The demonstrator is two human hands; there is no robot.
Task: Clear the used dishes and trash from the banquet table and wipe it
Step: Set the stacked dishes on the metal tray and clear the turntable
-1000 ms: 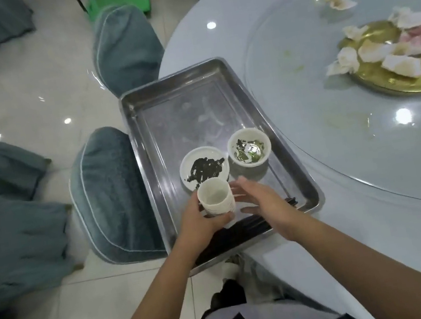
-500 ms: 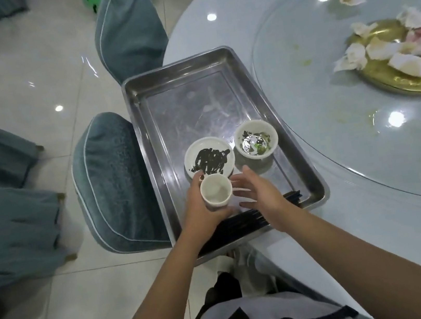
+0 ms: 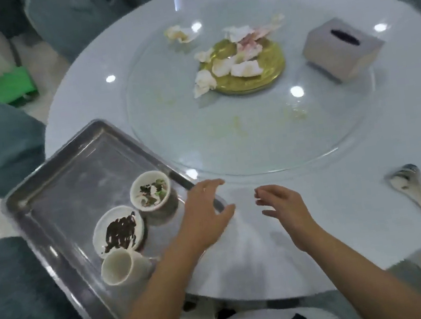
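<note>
Both hands empty, fingers spread: left hand (image 3: 203,212) over the near right edge of the tray, right hand (image 3: 286,209) just beside it above the bare near edge of the table, fingers loosely curled, pinching nothing. Round white banquet table (image 3: 404,130) carries a round clear glass turntable (image 3: 255,136) at its centre. Rectangular stainless steel tray (image 3: 69,175) sits at the table's near left edge, overhanging it. Grey square tissue box (image 3: 342,49) on the turntable's far right. Round gold plate (image 3: 269,68) mid-turntable, crumpled white and pink napkins (image 3: 245,68) on it and scattered beside it. In the tray's near right part: small white saucer with dark smear (image 3: 119,231), small white bowl with leftover scraps (image 3: 151,191) just beyond it, white cup (image 3: 122,265) on its side nearest. White ceramic spoon (image 3: 410,188) at the table's near right edge, blurred.
</note>
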